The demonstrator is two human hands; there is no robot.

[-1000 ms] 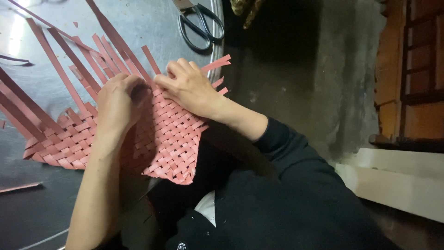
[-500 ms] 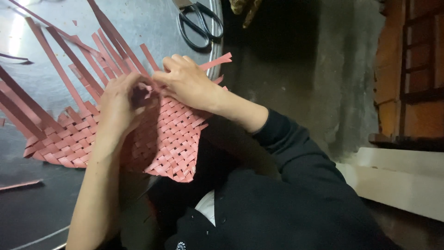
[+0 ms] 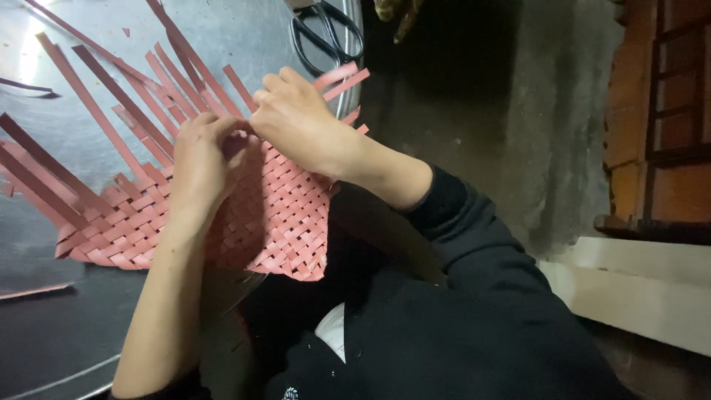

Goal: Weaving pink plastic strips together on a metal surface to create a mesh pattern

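Observation:
A flat mat woven from pink-red strips lies on a round metal table, with long loose strip ends fanning out to the upper left. My left hand presses on the weave with its fingertips pinching a strip at the mat's upper edge. My right hand meets it from the right, fingers curled and gripping the same spot among the strips. The exact strip under the fingers is hidden.
Black-handled scissors lie at the table's far rim. A loose strip rests at the left near edge. Dark floor lies to the right, with a brick wall and a pale ledge beyond.
Both hands have shifted slightly up the mat toward the loose strip ends, still working together at the same edge. The mat stays in place.

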